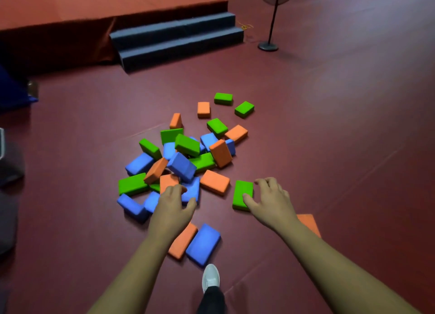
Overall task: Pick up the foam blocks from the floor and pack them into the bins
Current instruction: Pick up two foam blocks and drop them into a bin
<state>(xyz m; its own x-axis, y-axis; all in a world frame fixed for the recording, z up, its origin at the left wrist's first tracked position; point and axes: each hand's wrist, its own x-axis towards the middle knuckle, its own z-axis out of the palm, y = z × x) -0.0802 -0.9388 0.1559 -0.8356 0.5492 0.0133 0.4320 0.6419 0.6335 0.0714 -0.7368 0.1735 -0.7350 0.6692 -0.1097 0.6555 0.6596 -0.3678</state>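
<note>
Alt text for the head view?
A person's two bare hands reach down toward a scattered pile of green, orange and blue rectangular foam blocks on a dark red floor: the right hand at a lone green foam block, the left hand over the pile's near edge. Behind stand grey steps, a red stage and a black pedestal fan.

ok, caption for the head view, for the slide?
Left hand and right hand reach into scattered foam blocks on the red floor, the right over a green block.

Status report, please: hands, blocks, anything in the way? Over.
Left hand open over blue rectangular foam block. Right hand open at green rectangular foam block. No bin in view.
</note>
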